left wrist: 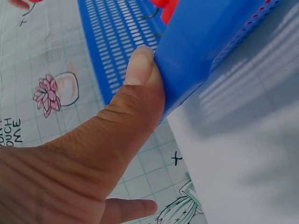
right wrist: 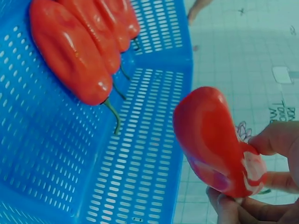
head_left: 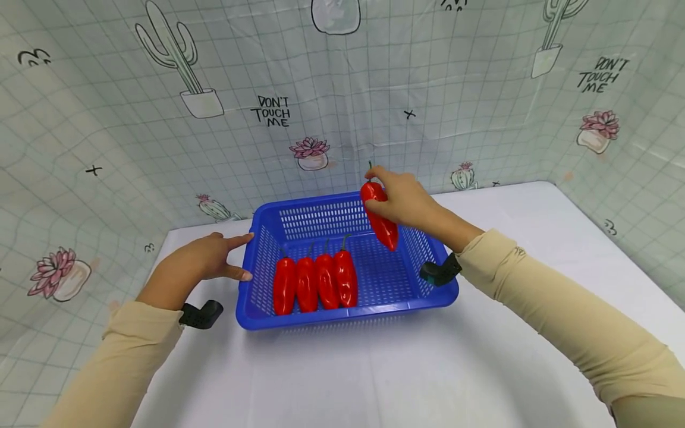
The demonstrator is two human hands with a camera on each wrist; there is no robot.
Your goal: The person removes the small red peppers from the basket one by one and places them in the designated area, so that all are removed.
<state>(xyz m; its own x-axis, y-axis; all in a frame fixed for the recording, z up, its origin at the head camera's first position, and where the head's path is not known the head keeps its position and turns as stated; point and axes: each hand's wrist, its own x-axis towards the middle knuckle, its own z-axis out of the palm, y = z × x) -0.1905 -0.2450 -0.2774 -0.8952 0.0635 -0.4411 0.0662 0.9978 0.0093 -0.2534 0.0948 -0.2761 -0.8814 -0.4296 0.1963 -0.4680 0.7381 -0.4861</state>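
Observation:
A glossy red chili pepper (head_left: 383, 223) with a green stem hangs tilted over the basket's right half. My right hand (head_left: 401, 199) grips it near the stem end between thumb and fingers. In the right wrist view the same held pepper (right wrist: 208, 140) points its blunt tip away from the fingers. Several more red peppers (head_left: 306, 284) lie side by side in the left half of the blue perforated basket (head_left: 348, 318), stems toward the back. My left hand (head_left: 206, 258) touches the basket's left rim with extended thumb and index finger; in the left wrist view, the thumb (left wrist: 140, 79) lies against the rim.
Beneath the basket is a white tabletop (head_left: 321, 380). A gridded cloth (head_left: 374, 77) printed with cacti and lettering hangs behind and at the sides. A black strap device sits at each wrist, the right one (head_left: 441, 271) above the basket's right rim.

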